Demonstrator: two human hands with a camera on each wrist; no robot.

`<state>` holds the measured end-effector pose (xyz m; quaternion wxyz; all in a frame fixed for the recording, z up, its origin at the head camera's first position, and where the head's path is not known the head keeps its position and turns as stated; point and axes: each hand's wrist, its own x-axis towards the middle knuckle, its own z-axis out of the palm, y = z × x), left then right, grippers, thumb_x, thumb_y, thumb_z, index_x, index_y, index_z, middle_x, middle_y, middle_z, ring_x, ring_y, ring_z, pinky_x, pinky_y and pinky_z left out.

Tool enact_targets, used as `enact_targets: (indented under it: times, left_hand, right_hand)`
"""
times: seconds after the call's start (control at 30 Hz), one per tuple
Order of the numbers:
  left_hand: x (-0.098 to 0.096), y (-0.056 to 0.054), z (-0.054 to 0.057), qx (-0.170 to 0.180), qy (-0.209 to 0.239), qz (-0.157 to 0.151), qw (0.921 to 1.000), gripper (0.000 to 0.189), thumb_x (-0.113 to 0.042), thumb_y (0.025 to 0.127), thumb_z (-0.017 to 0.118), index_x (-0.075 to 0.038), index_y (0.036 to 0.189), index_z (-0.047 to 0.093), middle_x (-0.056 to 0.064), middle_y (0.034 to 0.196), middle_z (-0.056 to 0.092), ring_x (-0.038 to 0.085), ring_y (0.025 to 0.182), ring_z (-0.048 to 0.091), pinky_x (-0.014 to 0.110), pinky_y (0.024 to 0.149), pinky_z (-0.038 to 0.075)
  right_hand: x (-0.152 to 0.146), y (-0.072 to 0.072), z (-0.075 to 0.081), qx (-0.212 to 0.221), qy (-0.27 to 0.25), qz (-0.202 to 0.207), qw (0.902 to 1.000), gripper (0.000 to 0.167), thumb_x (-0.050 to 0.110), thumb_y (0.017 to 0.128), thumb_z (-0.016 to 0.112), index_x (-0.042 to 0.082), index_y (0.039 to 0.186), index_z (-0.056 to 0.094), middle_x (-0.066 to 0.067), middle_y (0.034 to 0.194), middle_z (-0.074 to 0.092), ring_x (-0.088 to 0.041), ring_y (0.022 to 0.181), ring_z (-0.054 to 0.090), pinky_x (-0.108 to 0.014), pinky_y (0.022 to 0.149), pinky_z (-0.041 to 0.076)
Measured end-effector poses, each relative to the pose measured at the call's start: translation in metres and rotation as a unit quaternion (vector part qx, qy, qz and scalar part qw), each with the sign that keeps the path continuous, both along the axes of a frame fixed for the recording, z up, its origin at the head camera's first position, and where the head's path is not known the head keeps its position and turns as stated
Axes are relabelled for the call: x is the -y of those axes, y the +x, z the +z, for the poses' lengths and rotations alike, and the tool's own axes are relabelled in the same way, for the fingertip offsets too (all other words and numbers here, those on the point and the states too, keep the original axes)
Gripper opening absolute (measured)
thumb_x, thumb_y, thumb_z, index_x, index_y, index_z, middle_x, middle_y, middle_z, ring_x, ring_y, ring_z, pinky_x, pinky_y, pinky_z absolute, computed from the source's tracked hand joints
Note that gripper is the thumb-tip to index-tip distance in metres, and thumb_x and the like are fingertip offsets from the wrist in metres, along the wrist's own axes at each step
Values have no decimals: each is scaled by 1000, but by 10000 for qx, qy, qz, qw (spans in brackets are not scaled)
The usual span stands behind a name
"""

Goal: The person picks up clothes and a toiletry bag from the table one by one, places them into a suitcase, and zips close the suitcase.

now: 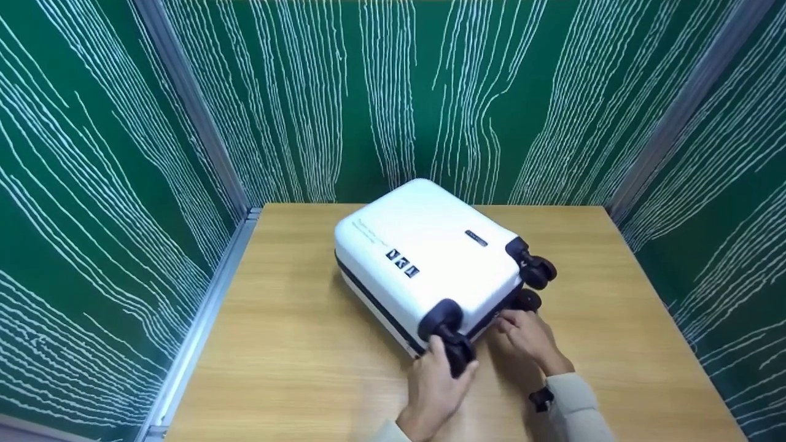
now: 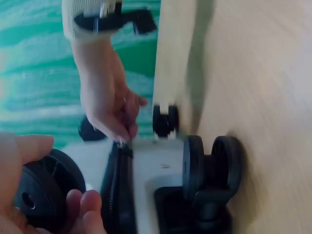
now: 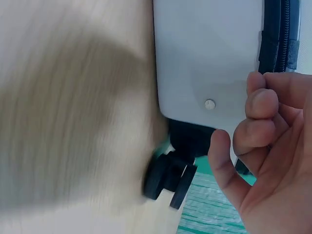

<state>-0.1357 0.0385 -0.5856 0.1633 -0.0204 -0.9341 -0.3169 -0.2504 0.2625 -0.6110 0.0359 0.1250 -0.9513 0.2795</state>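
A white hard-shell suitcase lies on its side on the table, its black wheels toward me. My left hand grips the near black caster wheel, thumb on one side and fingers on the other. At the suitcase's wheeled end, my right hand pinches a small zipper pull between thumb and index finger. The black zipper runs away from that hand along the seam in the left wrist view. In the right wrist view the curled fingers cover the pull beside the zipper tape.
The wooden table extends around the suitcase. Green panels with white wavy lines stand behind and at both sides, joined by metal posts. Other casters stick out on the right. A black strap circles the right wrist.
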Motion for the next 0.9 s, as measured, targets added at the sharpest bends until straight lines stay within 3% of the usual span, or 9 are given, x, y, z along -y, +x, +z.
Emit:
enact_targets:
  times: [0.13, 0.3, 0.4, 0.47, 0.53, 0.63, 0.73, 0.8, 0.9]
  left_hand:
    - [-8, 3, 6, 123, -462, -680, 9965, 66, -68, 85, 69, -12, 116, 53, 6, 84, 73, 21, 72, 71, 29, 59, 50]
    - [2, -8, 18, -417, -1048, -1586, 9809, 57, -73, 93, 53, -17, 97, 63, -4, 73, 67, 10, 62, 62, 21, 52, 38]
    - [20, -26, 29, -1052, -762, -2036, 9704, 40, -59, 96, 60, -21, 84, 67, -10, 70, 62, 2, 59, 53, 14, 52, 32]
    - [38, -44, 37, -1406, -506, -2220, 9635, 28, -47, 94, 69, -22, 82, 69, -11, 72, 62, 2, 62, 52, 13, 57, 36]
    - [59, -66, 46, -1593, -488, -2199, 9612, 23, -42, 88, 76, -20, 88, 70, -8, 81, 65, 6, 73, 57, 16, 67, 45]
    - [91, -98, 59, -1213, -898, -2028, 9675, 53, -55, 75, 84, -19, 112, 69, 1, 116, 67, 18, 110, 61, 35, 99, 50]
    - [112, -122, 63, -457, -1541, -2057, 9653, 96, -77, 62, 81, -28, 141, 57, 6, 157, 46, 31, 148, 38, 53, 123, 28]
    - [118, -133, 60, -84, -1908, -2185, 9570, 112, -87, 58, 74, -36, 153, 43, 6, 169, 28, 35, 158, 20, 57, 127, 15]
    - [117, -140, 52, 2, -2383, -2217, 9455, 122, -97, 56, 63, -45, 160, 26, 8, 173, 17, 39, 160, 10, 58, 128, 9]
  right_hand:
    - [-15, -7, 1, 242, -77, -129, 9996, 20, 16, 98, 59, 18, 80, 67, 1, 77, 68, -18, 72, 60, -38, 66, 48]
    - [-28, -14, 4, 406, -83, -181, 9990, 23, 18, 100, 57, 19, 78, 63, 1, 77, 65, -18, 71, 57, -37, 65, 44]
    - [-29, -17, 4, 454, -90, -193, 9987, 24, 19, 101, 56, 17, 78, 62, 0, 79, 65, -19, 71, 57, -37, 64, 44]
    - [-29, -17, 4, 541, -159, -191, 9982, 25, 20, 102, 55, 16, 78, 63, 0, 77, 65, -17, 69, 56, -36, 63, 43]
    - [-28, -19, 4, 692, -293, -195, 9970, 26, 20, 102, 54, 15, 79, 63, 0, 74, 64, -16, 66, 55, -34, 62, 42]
    - [-26, -20, 3, 869, -438, -220, 9950, 26, 21, 102, 53, 16, 79, 62, 1, 68, 60, -15, 61, 53, -31, 59, 41]
    - [-27, -20, 3, 831, -385, -222, 9956, 25, 21, 101, 53, 16, 78, 61, 2, 68, 57, -16, 62, 52, -32, 59, 40]
    - [-28, -19, 3, 778, -307, -237, 9962, 25, 20, 101, 54, 16, 78, 62, 2, 69, 58, -16, 64, 52, -32, 60, 40]
    - [-30, -17, 3, 781, -310, -239, 9962, 24, 20, 101, 54, 15, 80, 63, 0, 72, 59, -17, 67, 53, -33, 62, 41]
